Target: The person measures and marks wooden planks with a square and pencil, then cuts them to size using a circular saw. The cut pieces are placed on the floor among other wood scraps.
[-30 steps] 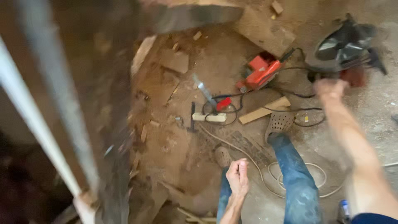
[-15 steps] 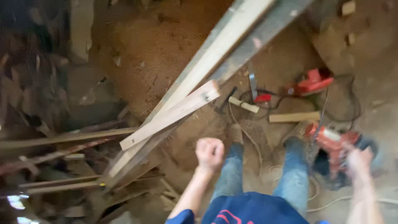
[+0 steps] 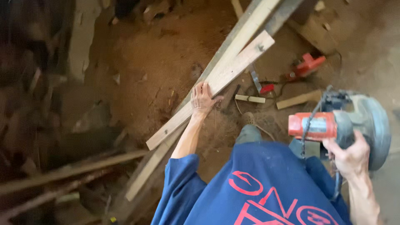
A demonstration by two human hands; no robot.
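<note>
My left hand lies open and flat on the long pale wooden plank slanting over the sawdust-covered floor, pinning it steady, while my right hand grips the red-and-grey circular saw beside my hip

The floor is bare, reddish-brown and dusted with sawdust, turning grey and hard toward the right edge. Long pale planks lie slanted across it from upper right to lower left, one stacked on another. Just right of them a red power tool rests on the dirt with a dark cable running from it. Near it lie a short wood offcut, a small pale block and a red-handled tool. Dark boards and rubble crowd the left side, blurred.
</note>
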